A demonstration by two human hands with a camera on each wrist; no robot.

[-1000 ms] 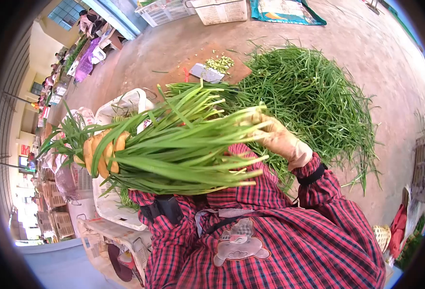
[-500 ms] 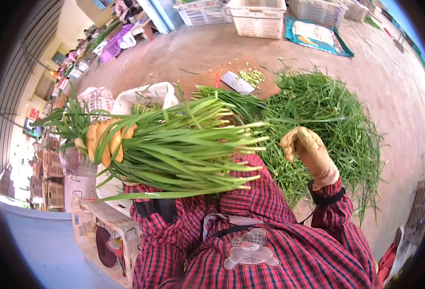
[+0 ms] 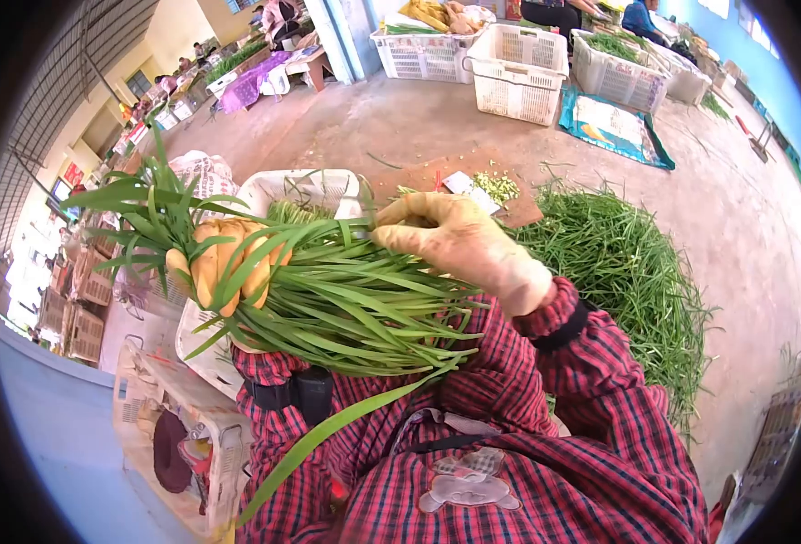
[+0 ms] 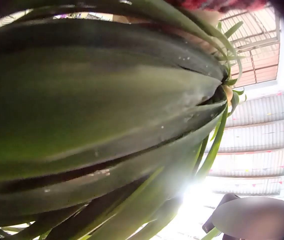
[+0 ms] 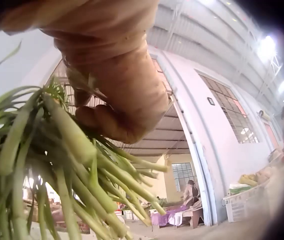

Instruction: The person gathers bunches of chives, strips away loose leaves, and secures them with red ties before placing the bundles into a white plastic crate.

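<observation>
A thick bunch of Chinese chives (image 3: 355, 313) lies sideways above the person's lap, leafy tips to the left and stem ends to the right. The gloved left hand (image 3: 228, 263) grips it near the leafy end, fingers wrapped around. Over the upper side of the bunch, the gloved right hand (image 3: 468, 245) has its thumb and fingers bent together, pinching at a leaf. In the right wrist view, the curled fingers (image 5: 117, 117) sit just above the pale stem ends (image 5: 92, 185). Broad green leaves (image 4: 92, 110) fill most of the left wrist view. One long leaf (image 3: 328, 435) hangs toward the lap.
A large pile of loose chives (image 3: 627, 299) spreads on the floor at the right. Behind the right hand lie a cleaver (image 3: 464, 189) and chopped pale bits (image 3: 498, 188) on a board. White crates (image 3: 518, 77) stand farther back; another crate (image 3: 346, 184) is beyond the bunch.
The right hand left the stem ends, drew away to the right, then came back left over the bunch. A long leaf now droops below it. The head view has tilted up.
</observation>
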